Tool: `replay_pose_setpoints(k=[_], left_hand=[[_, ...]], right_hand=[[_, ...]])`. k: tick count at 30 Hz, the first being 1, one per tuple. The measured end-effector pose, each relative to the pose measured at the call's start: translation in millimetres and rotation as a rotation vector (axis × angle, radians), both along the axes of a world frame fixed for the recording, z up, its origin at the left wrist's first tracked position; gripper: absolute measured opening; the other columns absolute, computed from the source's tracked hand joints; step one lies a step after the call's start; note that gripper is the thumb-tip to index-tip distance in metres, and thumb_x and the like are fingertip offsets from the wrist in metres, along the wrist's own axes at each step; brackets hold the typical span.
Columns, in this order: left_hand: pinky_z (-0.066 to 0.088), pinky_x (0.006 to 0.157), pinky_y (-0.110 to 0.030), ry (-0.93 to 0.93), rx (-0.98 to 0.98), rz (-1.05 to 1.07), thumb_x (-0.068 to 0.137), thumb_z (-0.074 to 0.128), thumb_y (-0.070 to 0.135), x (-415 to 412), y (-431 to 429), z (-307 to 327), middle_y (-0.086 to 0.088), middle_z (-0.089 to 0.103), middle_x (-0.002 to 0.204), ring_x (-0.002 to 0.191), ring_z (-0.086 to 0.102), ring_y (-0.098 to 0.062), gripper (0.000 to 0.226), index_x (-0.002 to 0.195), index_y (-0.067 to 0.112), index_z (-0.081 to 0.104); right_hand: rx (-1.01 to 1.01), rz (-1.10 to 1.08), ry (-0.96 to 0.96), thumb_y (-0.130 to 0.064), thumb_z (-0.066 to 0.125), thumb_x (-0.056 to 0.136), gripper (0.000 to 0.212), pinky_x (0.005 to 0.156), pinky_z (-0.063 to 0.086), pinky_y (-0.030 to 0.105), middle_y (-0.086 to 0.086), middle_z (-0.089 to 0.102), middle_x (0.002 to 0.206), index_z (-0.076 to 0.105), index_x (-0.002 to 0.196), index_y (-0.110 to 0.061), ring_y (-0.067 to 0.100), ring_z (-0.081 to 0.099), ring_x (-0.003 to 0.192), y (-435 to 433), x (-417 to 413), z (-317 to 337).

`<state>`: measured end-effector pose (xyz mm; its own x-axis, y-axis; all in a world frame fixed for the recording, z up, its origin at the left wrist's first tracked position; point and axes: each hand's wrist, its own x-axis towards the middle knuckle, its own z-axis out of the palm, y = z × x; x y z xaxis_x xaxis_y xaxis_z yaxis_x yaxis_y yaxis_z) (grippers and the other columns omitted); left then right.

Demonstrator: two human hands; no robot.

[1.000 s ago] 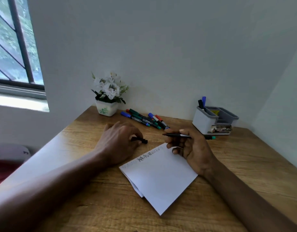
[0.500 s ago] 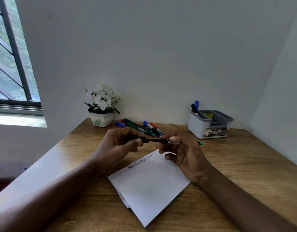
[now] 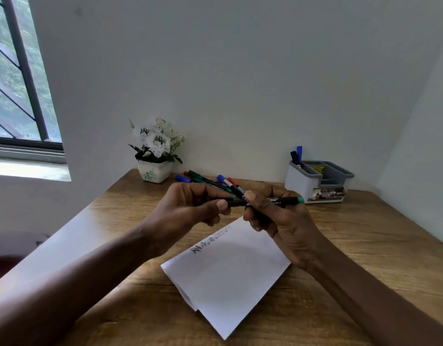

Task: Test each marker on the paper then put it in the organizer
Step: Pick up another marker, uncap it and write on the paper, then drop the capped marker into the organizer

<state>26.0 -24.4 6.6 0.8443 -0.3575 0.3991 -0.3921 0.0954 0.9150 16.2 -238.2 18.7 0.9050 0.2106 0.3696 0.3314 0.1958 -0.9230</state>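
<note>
Pinches the dark end of a marker (image 3: 285,200) with the left hand (image 3: 190,208), thumb on the near side, fingers curled behind. Grips the barrel just right of that pinch with the right hand (image 3: 280,221), fingers curled under. Angles both forearms in toward the grip, one from either side, hands nearly touching there.

A white flower pot (image 3: 154,172) stands at the wooden table's (image 3: 365,236) far edge; a barred window (image 3: 18,83) lies left.
</note>
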Motion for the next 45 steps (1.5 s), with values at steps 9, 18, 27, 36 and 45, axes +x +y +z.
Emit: replay_pose_setpoints(k=[9,18,27,36,45], left_hand=[[0.055,0.089,-0.038,-0.135,0.271,0.129,0.092,0.065,0.035,8,6,4,-0.003,0.075,0.109,0.100,0.069,-0.017,0.034,0.118,0.014,0.070],[0.009,0.125,-0.047,-0.180,1.350,0.299,0.097,0.025,0.067,27,23,-10,0.000,0.015,0.167,0.154,0.010,-0.017,0.072,0.157,0.028,0.023],[0.004,0.124,-0.044,-0.161,1.363,0.269,0.075,0.004,0.083,35,27,-17,0.006,0.005,0.167,0.154,0.003,-0.014,0.097,0.158,0.033,0.011],[0.007,0.125,-0.044,-0.190,1.352,0.273,0.095,0.025,0.070,39,24,-17,0.006,0.009,0.167,0.154,0.006,-0.013,0.074,0.158,0.033,0.014],[0.007,0.124,-0.043,-0.186,1.334,0.235,0.069,0.003,0.089,42,28,-17,0.008,0.007,0.167,0.153,0.006,-0.011,0.104,0.158,0.035,0.012]], right_hand=[[-0.121,-0.003,-0.074,-0.025,0.062,0.089,0.025,0.059,0.053,0.031,0.020,0.074,0.086,0.075,0.106,-0.012,0.027,0.068,0.074,-4,2,0],[-0.097,-0.180,0.101,-0.044,0.062,0.090,0.034,0.071,0.047,0.029,0.001,0.076,0.110,0.075,0.114,-0.024,0.015,0.065,0.097,-28,10,6],[-0.162,-0.744,-0.177,-0.008,0.075,0.088,0.048,0.078,0.061,0.030,0.001,0.079,0.094,0.056,0.130,-0.021,0.012,0.075,0.090,-67,41,32],[-0.485,-1.056,-0.179,-0.012,0.075,0.082,0.034,0.086,0.060,0.041,0.004,0.076,0.086,0.066,0.114,-0.020,0.018,0.074,0.077,-113,126,76],[-0.904,-1.044,0.036,-0.012,0.084,0.071,0.018,0.070,0.054,0.029,0.010,0.075,0.091,0.076,0.086,-0.006,0.019,0.067,0.077,-111,159,63]])
